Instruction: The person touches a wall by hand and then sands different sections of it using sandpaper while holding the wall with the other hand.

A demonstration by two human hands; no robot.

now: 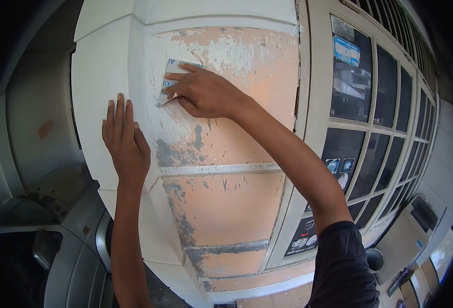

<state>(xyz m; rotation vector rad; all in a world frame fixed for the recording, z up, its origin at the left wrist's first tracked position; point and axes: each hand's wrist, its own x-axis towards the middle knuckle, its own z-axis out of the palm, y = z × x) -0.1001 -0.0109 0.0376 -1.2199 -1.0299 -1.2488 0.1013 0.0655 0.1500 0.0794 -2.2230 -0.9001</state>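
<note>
My right hand (198, 92) presses a sheet of sandpaper (174, 66), pale with blue printing on its back, against the upper left part of a wall panel (252, 97). The thumb and fingers hold the sheet near its middle and lower edge. Peach and white paint covers the panel, with scraped grey patches at its left side. Flat on the white pillar (100, 66) to the left rests my left hand (126, 141), fingers pointing up, with nothing in it.
A white-framed window door (334, 123) with dark panes and stickers stands at the right. At the lower left is a silver car (75, 256). A white appliance or cabinet (406, 241) stands at the lower right.
</note>
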